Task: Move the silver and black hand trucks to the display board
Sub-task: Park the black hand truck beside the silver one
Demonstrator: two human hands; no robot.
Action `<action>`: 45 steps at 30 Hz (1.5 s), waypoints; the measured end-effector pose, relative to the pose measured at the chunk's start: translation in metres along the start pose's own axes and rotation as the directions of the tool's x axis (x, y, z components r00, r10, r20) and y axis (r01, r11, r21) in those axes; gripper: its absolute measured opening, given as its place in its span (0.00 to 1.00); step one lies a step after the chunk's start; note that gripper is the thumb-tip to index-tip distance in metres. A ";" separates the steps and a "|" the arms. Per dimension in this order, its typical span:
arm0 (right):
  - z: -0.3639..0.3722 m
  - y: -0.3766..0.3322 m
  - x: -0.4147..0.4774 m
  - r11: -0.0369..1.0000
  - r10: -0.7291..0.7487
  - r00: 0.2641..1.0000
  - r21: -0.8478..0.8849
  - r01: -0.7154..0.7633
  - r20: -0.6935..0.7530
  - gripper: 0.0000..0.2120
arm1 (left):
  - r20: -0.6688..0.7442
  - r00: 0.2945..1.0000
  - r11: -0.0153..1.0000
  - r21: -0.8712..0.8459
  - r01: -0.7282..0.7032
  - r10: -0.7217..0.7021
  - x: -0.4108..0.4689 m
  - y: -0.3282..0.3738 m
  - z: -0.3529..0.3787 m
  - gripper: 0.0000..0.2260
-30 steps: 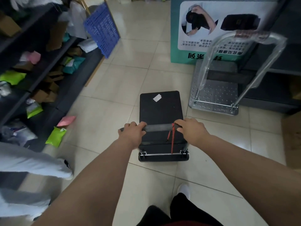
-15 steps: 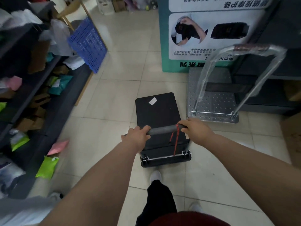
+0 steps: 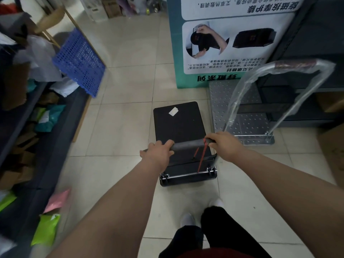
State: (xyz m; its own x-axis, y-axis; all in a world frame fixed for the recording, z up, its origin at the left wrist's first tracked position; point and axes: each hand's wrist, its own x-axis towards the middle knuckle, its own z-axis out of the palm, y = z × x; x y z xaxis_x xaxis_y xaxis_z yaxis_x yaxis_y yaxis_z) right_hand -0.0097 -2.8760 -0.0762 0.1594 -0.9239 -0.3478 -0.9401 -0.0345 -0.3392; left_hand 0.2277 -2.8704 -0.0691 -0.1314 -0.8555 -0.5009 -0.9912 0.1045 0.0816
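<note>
On the pale tiled floor [image 3: 115, 131], our left hand [image 3: 157, 155] and right hand [image 3: 226, 146] grip the small black platform hand truck [image 3: 178, 125], just beside the perforated silver hand truck [image 3: 240, 116] at the teal-and-white display board [image 3: 223, 40].

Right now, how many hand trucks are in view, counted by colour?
Black hand truck, both hands on its handle: 1
Silver hand truck, parked against the display board: 1
Total: 2

Both hands [image 3: 191, 152] grip the black hand truck [image 3: 179, 127] handle — silver hand truck [image 3: 242, 112] beside.
</note>
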 end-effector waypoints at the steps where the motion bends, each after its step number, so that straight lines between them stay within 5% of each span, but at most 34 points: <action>1: -0.003 0.002 0.008 1.000 0.000 1.000 -0.002 0.000 -0.005 0.15 | 0.001 1.000 1.000 -0.004 -0.001 0.001 0.008 0.001 -0.004 0.12; 21: -0.066 0.064 0.154 0.999 -0.027 0.997 -0.036 0.025 -0.073 0.13 | 0.074 0.997 1.000 0.006 -0.023 0.023 0.154 0.033 -0.092 0.13; 45: -0.093 0.045 0.224 0.982 0.187 0.977 0.013 -0.186 -0.104 0.16 | 0.097 0.982 0.983 0.075 -0.168 0.160 0.252 0.011 -0.155 0.11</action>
State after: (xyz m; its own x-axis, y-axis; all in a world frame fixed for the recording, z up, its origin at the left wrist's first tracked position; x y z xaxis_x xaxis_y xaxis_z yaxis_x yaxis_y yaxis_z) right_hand -0.0441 -3.1197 -0.0880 -0.0511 -0.9487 -0.3120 -0.9494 0.1431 -0.2795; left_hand 0.1862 -3.1634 -0.0607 -0.2893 -0.7746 -0.5624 -0.9536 0.2842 0.0992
